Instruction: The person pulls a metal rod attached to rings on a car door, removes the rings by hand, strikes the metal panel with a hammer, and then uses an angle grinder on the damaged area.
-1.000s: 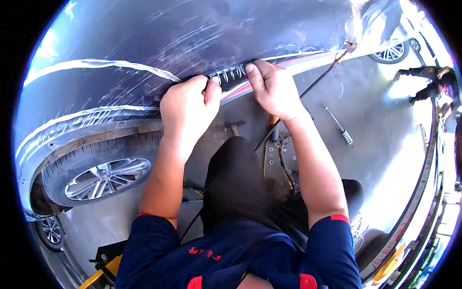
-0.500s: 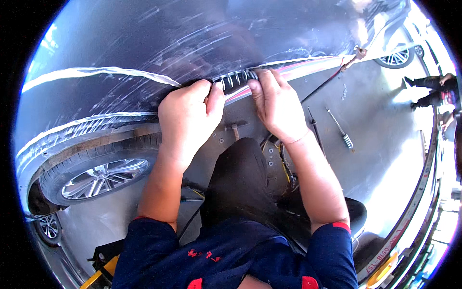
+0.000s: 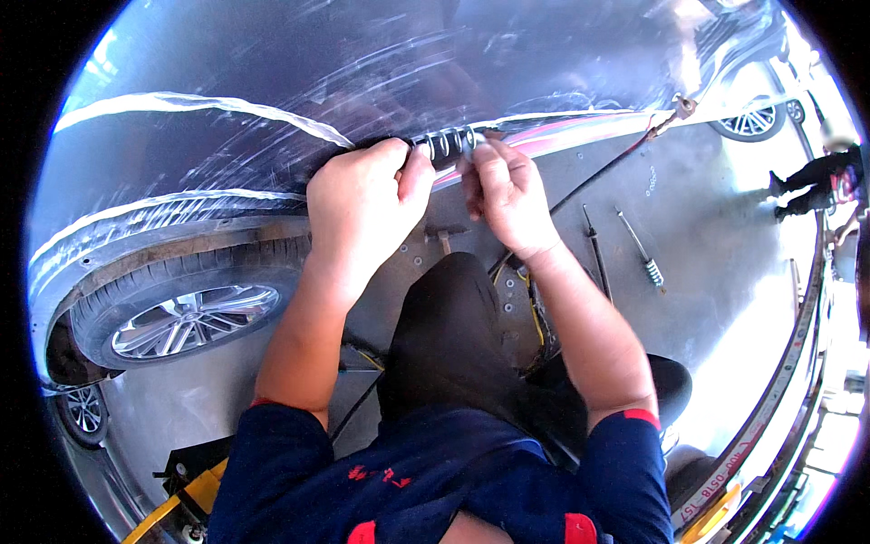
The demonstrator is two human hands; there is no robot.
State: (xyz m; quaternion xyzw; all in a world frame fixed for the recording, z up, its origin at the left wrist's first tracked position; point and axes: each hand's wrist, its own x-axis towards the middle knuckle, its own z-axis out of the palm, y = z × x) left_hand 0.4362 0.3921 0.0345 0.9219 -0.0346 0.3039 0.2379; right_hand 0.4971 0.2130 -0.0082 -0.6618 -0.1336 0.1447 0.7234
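Observation:
Several metal rings (image 3: 444,144) stand in a row along the dark lower edge of a scratched car panel (image 3: 362,72). At the left end of the row is my left hand (image 3: 367,195), its fingers curled closed. What lies inside them is hidden. My right hand (image 3: 509,190) is closed in a pinch at the right end, its fingertips at the last ring. Pale sanded bands run across the panel on both sides of the hands.
A car wheel (image 3: 195,322) sits in its arch at the left. On the floor lie a hammer (image 3: 444,238), a dark rod (image 3: 596,254) and a rod with a coiled end (image 3: 642,249). A cable (image 3: 598,170) hangs from a clamp (image 3: 681,111). Another person (image 3: 820,181) stands far right.
My right hand has shifted slightly left and down along the rings, its fingers drawn in closer. My left hand remains at the row's left end. The view has shifted slightly.

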